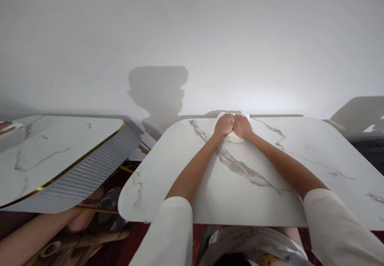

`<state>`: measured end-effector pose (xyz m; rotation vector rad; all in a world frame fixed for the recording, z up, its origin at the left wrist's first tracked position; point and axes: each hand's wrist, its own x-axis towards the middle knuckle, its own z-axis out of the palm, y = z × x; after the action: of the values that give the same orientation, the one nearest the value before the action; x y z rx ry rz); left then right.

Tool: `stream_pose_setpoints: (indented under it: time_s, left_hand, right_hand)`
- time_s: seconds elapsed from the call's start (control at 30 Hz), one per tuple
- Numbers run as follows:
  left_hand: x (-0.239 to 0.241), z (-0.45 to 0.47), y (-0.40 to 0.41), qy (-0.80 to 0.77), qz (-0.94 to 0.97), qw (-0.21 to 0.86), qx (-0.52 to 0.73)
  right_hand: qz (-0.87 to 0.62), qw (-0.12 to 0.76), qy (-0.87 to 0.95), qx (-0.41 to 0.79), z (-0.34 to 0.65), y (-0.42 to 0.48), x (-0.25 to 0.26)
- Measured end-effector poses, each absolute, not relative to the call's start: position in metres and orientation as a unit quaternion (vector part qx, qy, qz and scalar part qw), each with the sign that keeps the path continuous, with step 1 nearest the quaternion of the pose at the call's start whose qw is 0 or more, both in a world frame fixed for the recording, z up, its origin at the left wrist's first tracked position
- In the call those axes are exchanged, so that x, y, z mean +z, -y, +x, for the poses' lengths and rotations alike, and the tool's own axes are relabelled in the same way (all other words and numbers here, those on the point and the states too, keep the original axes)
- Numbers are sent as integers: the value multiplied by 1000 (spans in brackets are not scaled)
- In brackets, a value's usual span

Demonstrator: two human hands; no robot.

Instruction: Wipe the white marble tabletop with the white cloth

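Observation:
Both my arms stretch across a white marble-look table point(240, 186) toward its far edge by the wall. My left hand point(223, 125) and my right hand point(242, 126) lie side by side, fingers flat, pressing on a white cloth point(234, 138) near that far edge. The cloth shows only around and under the hands; most of it is covered. White sleeves cover my upper arms.
A second marble-top table point(60, 154) with a gold rim and ribbed grey side stands to the left, with a gap between the two. A plain white wall point(192, 38) rises right behind the tables. A dark object point(366, 114) sits at the far right.

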<state>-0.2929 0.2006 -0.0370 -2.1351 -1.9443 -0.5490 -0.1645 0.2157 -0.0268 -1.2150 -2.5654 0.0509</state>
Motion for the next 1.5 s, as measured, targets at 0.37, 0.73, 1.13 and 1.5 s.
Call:
stream_pose_setpoints:
  time_s: [0.37,0.73,1.13,1.5]
  left_hand:
    - [-37,-288,-93,607,-762,96,-207]
    - [-47,-294,71,699,-676,93,-213]
    - [-63,-202,70,685,-689,53,-231]
    - [-43,-236,-70,658,-714,68,-228]
  right_hand:
    - [-408,175,896,11,-150,-110,-27]
    - [-245,231,941,22,-155,13,-30]
    - [-321,170,932,14,-61,17,-23]
    - [-382,135,914,14,-104,-98,-19]
